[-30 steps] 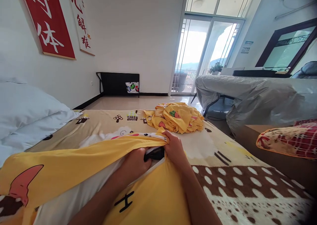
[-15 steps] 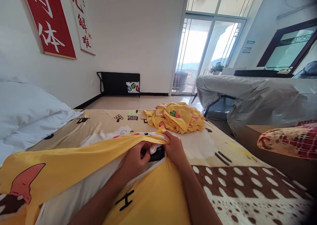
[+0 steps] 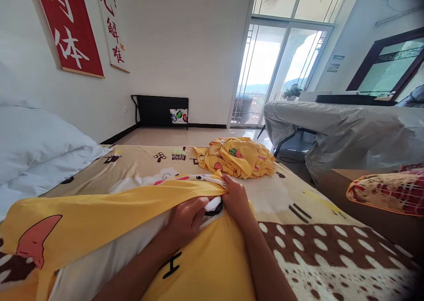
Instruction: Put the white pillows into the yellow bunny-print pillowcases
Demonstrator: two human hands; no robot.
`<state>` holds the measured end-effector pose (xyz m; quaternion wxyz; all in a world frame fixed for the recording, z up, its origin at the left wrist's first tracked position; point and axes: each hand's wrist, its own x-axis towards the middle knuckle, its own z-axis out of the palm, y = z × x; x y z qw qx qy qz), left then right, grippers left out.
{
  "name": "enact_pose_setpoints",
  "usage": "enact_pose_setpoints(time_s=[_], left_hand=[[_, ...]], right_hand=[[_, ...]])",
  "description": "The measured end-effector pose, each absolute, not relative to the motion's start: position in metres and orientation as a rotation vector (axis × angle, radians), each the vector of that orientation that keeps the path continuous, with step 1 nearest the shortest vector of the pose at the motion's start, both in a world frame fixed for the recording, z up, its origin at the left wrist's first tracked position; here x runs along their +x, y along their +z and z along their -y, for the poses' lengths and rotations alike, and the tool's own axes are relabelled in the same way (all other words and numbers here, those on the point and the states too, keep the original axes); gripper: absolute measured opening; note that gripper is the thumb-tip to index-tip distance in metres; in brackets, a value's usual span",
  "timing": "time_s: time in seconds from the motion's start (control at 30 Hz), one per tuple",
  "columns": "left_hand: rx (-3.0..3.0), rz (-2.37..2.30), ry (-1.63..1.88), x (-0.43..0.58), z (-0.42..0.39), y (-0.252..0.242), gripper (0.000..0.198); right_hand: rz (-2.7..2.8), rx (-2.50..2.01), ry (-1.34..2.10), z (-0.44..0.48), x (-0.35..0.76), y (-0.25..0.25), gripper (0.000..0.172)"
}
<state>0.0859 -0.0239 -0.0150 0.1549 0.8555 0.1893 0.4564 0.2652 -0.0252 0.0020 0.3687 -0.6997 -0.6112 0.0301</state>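
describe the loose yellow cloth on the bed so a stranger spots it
On the bed with the beige cartoon sheet, look toward the glass doors. The crumpled yellow cloth lies heaped near the far edge. Unlike the yellow cover gripped by the right hand, it is bunched and untouched.

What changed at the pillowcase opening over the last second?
The left hand slid toward the right hand, pinching the pillow corner up into the pillowcase mouth. The dark gap there has nearly closed. The right hand kept its grip on the pillowcase's upper edge. The crumpled cloth beyond did not move.
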Motion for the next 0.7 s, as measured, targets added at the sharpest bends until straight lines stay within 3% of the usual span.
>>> enact_pose_setpoints(time_s=[0.13,0.27,0.5,0.7], left_hand=[[2.741,-0.362,1.102,0.086,0.029,-0.008,0.023],[2.884,-0.474,0.717,0.091,0.033,0.002,0.021],[2.693,-0.731,0.642,0.096,0.037,0.006,0.032],[2.658,-0.79,0.588,0.098,0.042,0.003,0.027]], right_hand=[[1.592,-1.828,0.0,0.024,0.267,0.002,0.038],[1.62,-1.744,-0.006,0.032,0.264,0.01,0.029],[1.498,-1.459,0.474,0.046,0.257,0.02,0.026],[1.016,-1.076,1.065,0.035,0.255,0.013,0.024]])
